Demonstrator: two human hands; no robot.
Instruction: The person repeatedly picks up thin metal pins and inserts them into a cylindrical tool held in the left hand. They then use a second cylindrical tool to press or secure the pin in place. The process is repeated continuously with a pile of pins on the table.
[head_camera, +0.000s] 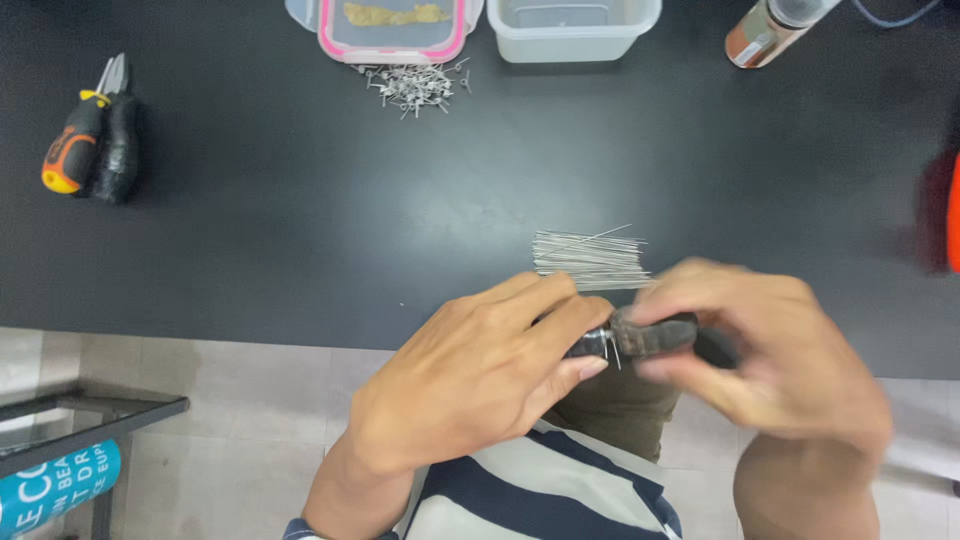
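Head view: at the near edge of the black tabletop, the left hand pinches a thin wire against a dark-handled hand tool gripped in the blurred right hand. Just beyond lies a bundle of straight wires, unworked; a heap of small bent wire pieces sits by a pink-rimmed container at the far edge. Nothing blocks the hands.

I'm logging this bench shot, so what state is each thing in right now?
Left hand: pinching a thin wire at the tool tip.
Right hand: gripping the dark tool, blurred.
Straight wires: bundled flat on the table.
Bent wire pieces: loose pile.
Pink-rimmed lid: lying flat.
Clear container: open.
Pliers: lying unused.
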